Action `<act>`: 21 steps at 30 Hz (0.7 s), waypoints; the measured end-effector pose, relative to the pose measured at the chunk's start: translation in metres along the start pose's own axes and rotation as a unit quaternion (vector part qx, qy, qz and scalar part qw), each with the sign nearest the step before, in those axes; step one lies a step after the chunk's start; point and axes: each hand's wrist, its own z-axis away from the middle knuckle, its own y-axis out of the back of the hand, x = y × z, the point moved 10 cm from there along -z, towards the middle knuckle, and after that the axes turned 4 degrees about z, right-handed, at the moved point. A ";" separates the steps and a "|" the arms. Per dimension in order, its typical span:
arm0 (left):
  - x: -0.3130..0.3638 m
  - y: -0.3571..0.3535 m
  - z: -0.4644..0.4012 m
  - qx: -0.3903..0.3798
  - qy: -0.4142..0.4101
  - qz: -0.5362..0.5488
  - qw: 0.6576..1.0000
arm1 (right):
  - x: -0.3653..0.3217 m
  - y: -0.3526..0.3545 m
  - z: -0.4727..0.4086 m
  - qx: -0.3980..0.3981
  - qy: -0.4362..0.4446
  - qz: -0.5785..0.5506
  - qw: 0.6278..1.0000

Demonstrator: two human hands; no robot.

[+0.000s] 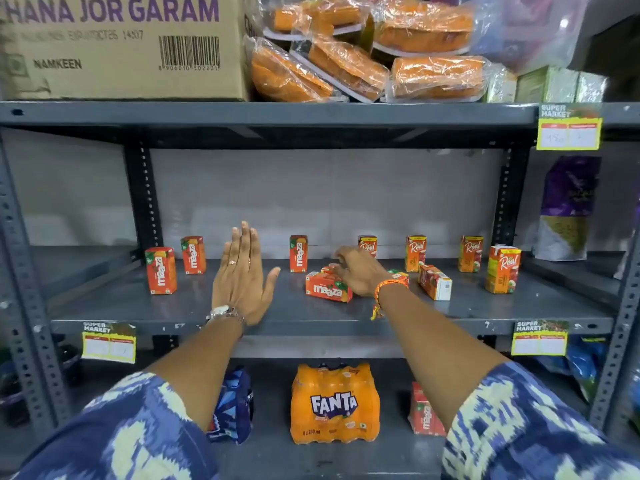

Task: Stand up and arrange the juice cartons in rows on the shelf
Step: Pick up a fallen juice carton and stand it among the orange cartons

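Evidently the right hand [360,271] curls over a fallen Maaza carton [328,289] to right it — the left hand [242,282] hovers flat, fingers spread, empty, above the shelf [138,303].

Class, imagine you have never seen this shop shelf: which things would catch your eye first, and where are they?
Probably the bright orange Fanta pack at the centre of the lower shelf. Next, the two bare hands over the middle shelf: the left hand open and flat, the right hand reaching onto a toppled Maaza carton. Small cartons stand scattered around them.
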 end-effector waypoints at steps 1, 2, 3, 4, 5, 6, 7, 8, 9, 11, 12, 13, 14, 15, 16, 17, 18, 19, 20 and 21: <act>-0.003 -0.004 0.009 -0.012 0.010 -0.001 1.000 | 0.001 -0.010 -0.001 -0.023 -0.009 0.020 0.999; -0.006 -0.008 0.018 -0.026 0.015 0.007 1.000 | 0.001 -0.016 0.003 -0.047 -0.027 0.042 0.998; -0.010 -0.016 0.029 -0.040 0.018 0.005 0.999 | 0.003 -0.026 0.005 -0.070 -0.042 0.059 0.995; -0.015 -0.027 0.043 -0.056 0.021 0.003 0.998 | 0.004 -0.032 0.010 -0.090 -0.057 0.072 0.992; -0.018 -0.035 0.054 -0.069 0.023 0.007 0.997 | 0.005 -0.038 0.011 -0.101 -0.065 0.073 0.990; -0.021 -0.042 0.063 -0.085 0.025 0.010 0.996 | 0.005 -0.042 0.013 -0.104 -0.071 0.069 0.990; -0.024 -0.047 0.073 -0.099 0.029 0.012 0.995 | 0.006 -0.043 0.013 -0.101 -0.078 0.062 0.990; -0.025 -0.052 0.080 -0.112 0.030 0.011 0.993 | 0.007 -0.042 0.013 -0.096 -0.084 0.058 0.990; -0.026 -0.055 0.087 -0.120 0.032 0.009 0.992 | 0.011 -0.044 0.011 -0.097 -0.095 0.046 0.990; -0.028 -0.057 0.094 -0.130 0.039 0.011 0.991 | 0.020 -0.046 0.010 -0.096 -0.122 -0.003 0.988; -0.028 -0.055 0.094 -0.126 0.042 0.018 0.991 | 0.024 -0.047 0.009 -0.089 -0.132 -0.039 0.987; -0.029 -0.054 0.093 -0.125 0.045 0.024 0.991 | 0.028 -0.047 0.009 -0.075 -0.140 -0.081 0.984; -0.029 -0.053 0.093 -0.121 0.044 0.028 0.991 | 0.032 -0.046 0.010 -0.055 -0.147 -0.131 0.979; -0.029 -0.053 0.093 -0.122 0.044 0.028 0.991 | 0.035 -0.045 0.012 -0.028 -0.155 -0.192 0.969; -0.029 -0.053 0.093 -0.120 0.044 0.027 0.991 | 0.037 -0.043 0.015 -0.003 -0.168 -0.266 0.949; -0.028 -0.053 0.094 -0.120 0.045 0.026 0.991 | 0.039 -0.042 0.017 0.021 -0.181 -0.353 0.918; -0.028 -0.053 0.094 -0.116 0.046 0.025 0.992 | 0.039 -0.042 0.020 0.040 -0.194 -0.438 0.877; -0.027 -0.052 0.094 -0.116 0.048 0.025 0.992 | 0.041 -0.043 0.022 0.060 -0.205 -0.507 0.835; -0.027 -0.052 0.094 -0.113 0.049 0.024 0.992 | 0.042 -0.042 0.026 0.078 -0.219 -0.556 0.798; -0.027 -0.051 0.094 -0.112 0.052 0.023 0.992 | 0.045 -0.043 0.027 0.093 -0.236 -0.595 0.763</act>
